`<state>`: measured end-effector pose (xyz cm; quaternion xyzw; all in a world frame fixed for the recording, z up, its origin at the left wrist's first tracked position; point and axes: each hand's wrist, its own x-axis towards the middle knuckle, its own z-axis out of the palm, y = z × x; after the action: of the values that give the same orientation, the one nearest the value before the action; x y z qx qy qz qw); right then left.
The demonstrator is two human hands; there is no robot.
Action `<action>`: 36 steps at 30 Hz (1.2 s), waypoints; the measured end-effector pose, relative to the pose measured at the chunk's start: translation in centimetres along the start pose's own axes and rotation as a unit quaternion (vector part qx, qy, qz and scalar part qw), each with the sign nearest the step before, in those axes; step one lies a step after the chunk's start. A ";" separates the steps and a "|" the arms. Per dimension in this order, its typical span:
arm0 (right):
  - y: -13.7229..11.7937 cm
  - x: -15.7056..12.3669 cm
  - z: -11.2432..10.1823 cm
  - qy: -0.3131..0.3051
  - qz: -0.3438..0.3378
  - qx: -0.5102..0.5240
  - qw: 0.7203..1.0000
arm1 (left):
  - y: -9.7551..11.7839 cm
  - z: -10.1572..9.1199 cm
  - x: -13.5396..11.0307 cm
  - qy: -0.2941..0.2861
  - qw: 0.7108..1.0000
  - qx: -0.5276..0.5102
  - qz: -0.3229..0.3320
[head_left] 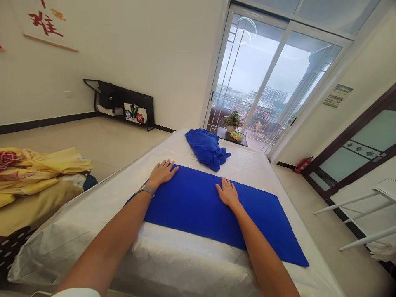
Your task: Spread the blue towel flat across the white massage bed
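A flat blue towel [201,210] lies spread across a mattress covered in white plastic sheeting [173,255]. My left hand [162,173] rests palm down at the towel's far edge, its fingers spread and a grey watch band on the wrist. My right hand [228,194] presses flat on the towel, fingers apart, holding nothing. Beyond both hands, a crumpled blue cloth [206,148] sits in a heap on the sheeting, not touching either hand.
Yellow bedding [40,173] lies on a surface left of the mattress. Past its far end stands a small dark table [232,140] with a potted plant [232,120], before a glass sliding door [272,78]. White chair legs [355,210] and a red fire extinguisher [303,165] are at right.
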<state>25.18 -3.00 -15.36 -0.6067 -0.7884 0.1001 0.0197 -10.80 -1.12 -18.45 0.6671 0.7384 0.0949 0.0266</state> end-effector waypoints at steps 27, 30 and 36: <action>22.8 -6.3 -1.1 0.068 0.222 -0.019 0.972 | 5.9 -0.9 -0.9 0.021 0.994 0.080 0.065; 22.8 -6.3 -1.1 0.073 0.221 -0.019 0.972 | 13.5 0.8 -2.0 -0.007 0.980 0.011 0.200; 22.6 -6.4 -1.2 0.069 0.224 -0.015 0.972 | 24.0 3.9 -3.5 -0.048 0.958 -0.070 0.274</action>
<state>48.58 -3.49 -17.66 -0.7736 -0.6304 0.0484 0.0422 13.74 -1.99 -18.37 0.8442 0.5164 0.1181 0.0820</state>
